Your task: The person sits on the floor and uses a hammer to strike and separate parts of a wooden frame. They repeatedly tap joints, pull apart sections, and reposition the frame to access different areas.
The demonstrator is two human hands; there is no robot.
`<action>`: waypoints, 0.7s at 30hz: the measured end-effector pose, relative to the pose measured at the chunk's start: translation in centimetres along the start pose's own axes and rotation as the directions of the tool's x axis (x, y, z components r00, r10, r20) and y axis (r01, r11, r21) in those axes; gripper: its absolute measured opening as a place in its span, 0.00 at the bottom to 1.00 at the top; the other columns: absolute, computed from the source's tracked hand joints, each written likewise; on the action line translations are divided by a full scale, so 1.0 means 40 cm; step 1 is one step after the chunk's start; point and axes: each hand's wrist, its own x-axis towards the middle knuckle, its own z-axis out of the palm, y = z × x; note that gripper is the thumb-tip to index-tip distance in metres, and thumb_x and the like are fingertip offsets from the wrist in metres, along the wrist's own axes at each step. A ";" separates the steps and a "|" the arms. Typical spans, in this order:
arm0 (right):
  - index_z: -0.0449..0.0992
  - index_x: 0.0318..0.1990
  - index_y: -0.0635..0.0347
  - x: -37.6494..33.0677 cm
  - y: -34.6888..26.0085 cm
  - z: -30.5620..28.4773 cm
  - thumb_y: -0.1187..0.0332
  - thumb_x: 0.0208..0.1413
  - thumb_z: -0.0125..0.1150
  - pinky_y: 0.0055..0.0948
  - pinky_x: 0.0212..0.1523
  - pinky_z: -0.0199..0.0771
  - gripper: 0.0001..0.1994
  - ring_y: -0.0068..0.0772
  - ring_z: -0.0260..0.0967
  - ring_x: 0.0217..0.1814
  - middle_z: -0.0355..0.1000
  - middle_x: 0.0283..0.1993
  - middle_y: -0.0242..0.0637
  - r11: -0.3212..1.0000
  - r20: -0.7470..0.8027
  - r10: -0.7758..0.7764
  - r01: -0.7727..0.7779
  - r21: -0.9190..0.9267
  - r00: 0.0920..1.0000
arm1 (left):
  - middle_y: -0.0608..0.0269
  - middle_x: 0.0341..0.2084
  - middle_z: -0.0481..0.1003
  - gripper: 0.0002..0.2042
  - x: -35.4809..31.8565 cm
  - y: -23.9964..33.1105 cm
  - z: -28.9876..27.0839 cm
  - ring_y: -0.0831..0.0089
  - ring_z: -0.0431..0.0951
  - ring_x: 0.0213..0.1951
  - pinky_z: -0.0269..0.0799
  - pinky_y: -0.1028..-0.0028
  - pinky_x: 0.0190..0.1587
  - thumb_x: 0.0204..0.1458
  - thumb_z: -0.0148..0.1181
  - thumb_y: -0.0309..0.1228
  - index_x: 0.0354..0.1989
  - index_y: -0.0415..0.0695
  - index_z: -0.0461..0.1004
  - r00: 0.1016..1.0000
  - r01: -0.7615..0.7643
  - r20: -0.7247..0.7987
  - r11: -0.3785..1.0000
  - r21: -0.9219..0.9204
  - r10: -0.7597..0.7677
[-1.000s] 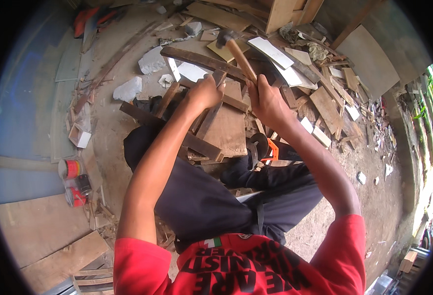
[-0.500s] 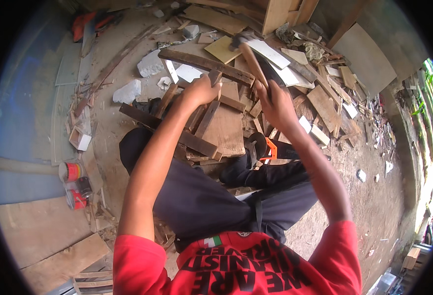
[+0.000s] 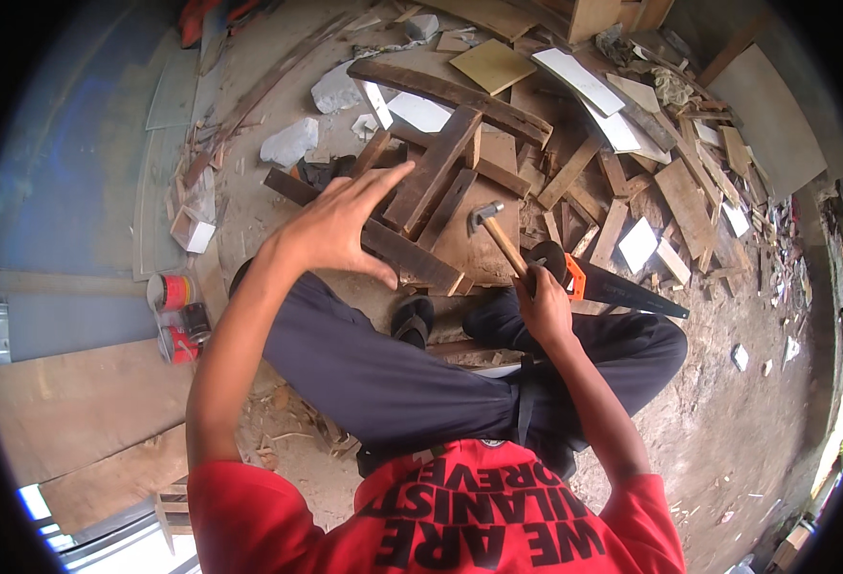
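Observation:
My right hand (image 3: 543, 304) is closed round the wooden handle of a claw hammer (image 3: 505, 247), its metal head tilted up and to the left. Fingers spread, my left hand (image 3: 345, 225) hangs over the left side of a dark wooden frame (image 3: 433, 172) and holds nothing. The frame is built of several brown bars, with a long bar (image 3: 450, 96) across its far side. Beneath it lies a flat wooden board (image 3: 483, 244). A handsaw (image 3: 622, 287) with an orange and black handle rests just right of my right hand.
Wood offcuts (image 3: 684, 206) and white panels (image 3: 584, 86) are heaped at the right and far side. Pale stone chunks (image 3: 289, 142) lie at far left. Red cans (image 3: 177, 316) stand at left beside plywood sheets (image 3: 67, 407). My bent legs (image 3: 383, 364) flank the work.
My left hand has let go of the frame's bar and opened. The hammer, raised and blurred before, is now lower and nearer my body. The view has shifted.

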 end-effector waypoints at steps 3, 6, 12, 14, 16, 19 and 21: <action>0.70 0.50 0.65 0.038 0.018 0.027 0.62 0.58 0.63 0.49 0.44 0.72 0.19 0.57 0.72 0.46 0.72 0.45 0.54 0.994 0.030 -0.016 0.020 -0.111 0.999 | 0.53 0.68 0.58 0.67 -0.009 0.008 0.039 0.52 0.62 0.66 0.57 0.54 0.69 0.22 0.81 0.54 0.74 0.55 0.44 0.999 0.022 -0.035 0.993 0.117 -0.018; 0.68 0.54 0.65 0.060 0.060 0.058 0.62 0.57 0.63 0.49 0.50 0.68 0.22 0.54 0.67 0.51 0.68 0.51 0.52 0.969 0.029 -0.061 0.066 -0.237 0.998 | 0.55 0.67 0.60 0.65 0.012 -0.015 0.065 0.52 0.66 0.64 0.61 0.56 0.66 0.24 0.80 0.54 0.74 0.56 0.44 0.999 0.020 -0.039 0.997 0.075 -0.017; 0.64 0.60 0.64 0.195 -0.208 -0.164 0.62 0.54 0.69 0.44 0.57 0.64 0.30 0.54 0.63 0.59 0.64 0.55 0.53 0.925 -0.358 -0.357 0.381 -0.004 0.863 | 0.55 0.53 0.76 0.60 0.011 -0.047 0.097 0.54 0.77 0.51 0.68 0.59 0.56 0.24 0.78 0.58 0.71 0.55 0.52 0.994 -0.022 -0.109 0.997 0.069 0.030; 0.63 0.61 0.66 0.301 -0.235 -0.229 0.59 0.54 0.69 0.46 0.59 0.63 0.32 0.56 0.62 0.61 0.64 0.57 0.55 0.887 -0.403 -0.457 0.439 -0.143 0.793 | 0.54 0.46 0.79 0.58 0.019 -0.042 0.092 0.53 0.79 0.44 0.70 0.61 0.53 0.23 0.77 0.60 0.69 0.55 0.56 0.997 0.027 -0.069 0.998 0.059 -0.023; 0.62 0.62 0.68 0.413 -0.227 -0.251 0.51 0.53 0.68 0.48 0.60 0.62 0.37 0.57 0.62 0.63 0.63 0.60 0.58 0.835 -0.281 -0.534 0.447 -0.320 0.797 | 0.56 0.39 0.79 0.58 0.018 -0.044 0.087 0.55 0.79 0.38 0.71 0.62 0.50 0.20 0.77 0.60 0.68 0.54 0.60 0.995 0.022 -0.101 0.999 0.046 -0.017; 0.66 0.56 0.71 0.543 -0.192 -0.223 0.44 0.52 0.65 0.47 0.53 0.71 0.37 0.57 0.71 0.54 0.72 0.50 0.60 0.809 0.062 -0.449 0.436 -0.395 0.891 | 0.61 0.30 0.78 0.59 0.009 -0.065 0.110 0.59 0.77 0.34 0.71 0.63 0.47 0.15 0.78 0.60 0.66 0.53 0.65 0.975 -0.043 -0.215 0.998 0.041 0.051; 0.69 0.50 0.71 0.589 -0.237 -0.228 0.46 0.52 0.67 0.44 0.46 0.76 0.33 0.56 0.76 0.46 0.77 0.42 0.57 0.872 0.304 -0.255 0.354 -0.338 0.918 | 0.62 0.28 0.78 0.59 0.005 -0.075 0.112 0.60 0.77 0.35 0.71 0.64 0.46 0.14 0.77 0.61 0.66 0.53 0.66 0.967 -0.051 -0.248 0.997 0.055 0.063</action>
